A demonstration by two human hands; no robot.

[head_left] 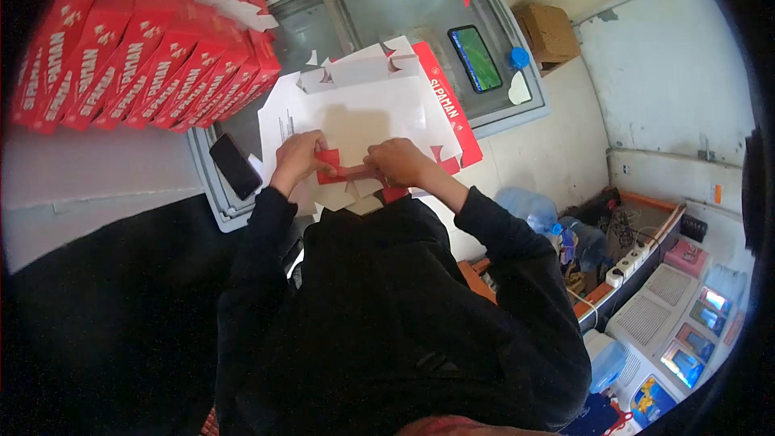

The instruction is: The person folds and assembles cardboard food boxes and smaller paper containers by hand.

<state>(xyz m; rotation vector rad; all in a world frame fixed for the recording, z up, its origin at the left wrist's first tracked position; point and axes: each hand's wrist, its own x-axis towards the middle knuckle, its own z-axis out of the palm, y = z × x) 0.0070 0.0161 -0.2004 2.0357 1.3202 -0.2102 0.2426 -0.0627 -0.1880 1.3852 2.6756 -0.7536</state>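
Observation:
A partly folded cardboard box [404, 109], white inside and red outside, lies in front of me with its flaps spread. My left hand [300, 161] is closed on the left end of its near edge, where a red flap shows at the fingertips. On the same near edge, further right, my right hand [397, 163] is closed with its fingers pinching the folded cardboard. Under the box, a flat red carton marked SI PAMAN [446, 105] sticks out on the right. Part of the near edge is hidden by my hands and my dark clothing.
The glass-topped chest freezer [387, 0] is the work surface. A phone with a green picture [476, 58] and a blue cap [519, 57] lie at right; a dark phone [235, 166] lies at left. Folded red boxes [145, 48] stand stacked at upper left. A water jug [529, 208] is lower right.

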